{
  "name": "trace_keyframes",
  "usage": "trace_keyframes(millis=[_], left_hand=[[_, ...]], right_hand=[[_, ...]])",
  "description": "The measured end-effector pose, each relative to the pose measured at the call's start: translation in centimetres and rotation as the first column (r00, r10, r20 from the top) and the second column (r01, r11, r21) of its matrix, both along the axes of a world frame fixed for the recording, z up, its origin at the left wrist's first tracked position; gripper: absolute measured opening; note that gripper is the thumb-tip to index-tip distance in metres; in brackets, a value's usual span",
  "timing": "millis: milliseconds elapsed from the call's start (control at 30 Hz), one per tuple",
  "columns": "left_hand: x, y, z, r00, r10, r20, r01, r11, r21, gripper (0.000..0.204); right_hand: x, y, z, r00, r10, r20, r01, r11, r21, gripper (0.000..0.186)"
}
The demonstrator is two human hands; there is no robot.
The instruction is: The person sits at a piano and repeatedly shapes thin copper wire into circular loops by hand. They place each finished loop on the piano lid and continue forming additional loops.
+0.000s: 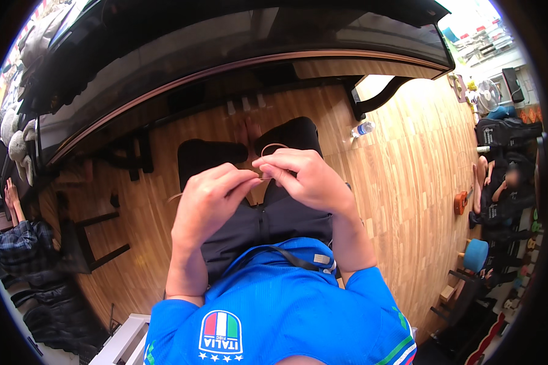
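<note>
My left hand (210, 198) and my right hand (295, 176) meet above my lap, their fingertips close together, pinching a thin light brown strip (271, 146). It curves in a loop above my right hand, and a free end pokes out past the left side of my left hand. Where it runs between the fingers is mostly hidden. My knees in dark trousers (286, 204) are beneath both hands.
A glossy black piano (237, 27) spans the top. A bottle (362, 129) lies on the wooden floor (395, 194). People (12, 237) (508, 185) sit at both sides, near a small orange string instrument (461, 201) and a blue-topped stool (474, 255) on the right.
</note>
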State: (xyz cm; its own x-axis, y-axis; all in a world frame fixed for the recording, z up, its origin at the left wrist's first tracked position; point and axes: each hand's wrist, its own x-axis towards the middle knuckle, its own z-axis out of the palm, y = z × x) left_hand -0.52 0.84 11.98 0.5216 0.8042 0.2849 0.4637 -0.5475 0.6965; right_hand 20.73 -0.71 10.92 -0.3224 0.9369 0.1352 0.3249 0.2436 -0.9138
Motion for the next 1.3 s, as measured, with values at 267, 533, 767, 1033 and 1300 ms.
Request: trace_keyframes(millis=[267, 533, 767, 1033, 1300], left_hand=[[-1.4, 1.2, -0.5, 0.923, -0.123, 0.365, 0.221, 0.945, -0.241, 0.012], [0.0, 0.7, -1.9, 0.869, 0.183, 0.46, 0.051, 0.891, -0.451, 0.012], [1.5, 0.4, -3.6, 0.962, 0.15, 0.227, -0.072, 0.945, -0.319, 0.013], [0.8, 0.2, -0.6, 0.997, -0.045, 0.056, 0.049, 0.996, -0.079, 0.016], [-2.0, 2.0, -0.9, 0.939, -0.023, 0.342, 0.104, 0.97, -0.22, 0.014]], right_hand=[[1.2, -0.4, -0.9, 0.768, 0.314, -0.558, -0.556, 0.759, -0.338, 0.025], [-0.5, -0.9, -3.6, -0.149, -0.118, -0.982, -0.524, 0.852, -0.022, 0.032], [-1.9, -1.1, 0.0, 0.253, -0.154, -0.955, 0.195, 0.975, -0.106, 0.031], [-1.4, -0.1, -0.6, 0.99, -0.138, 0.029, 0.125, 0.957, 0.26, 0.018], [0.9, -0.5, -0.6, 0.823, 0.179, -0.54, -0.423, 0.827, -0.37, 0.03]])
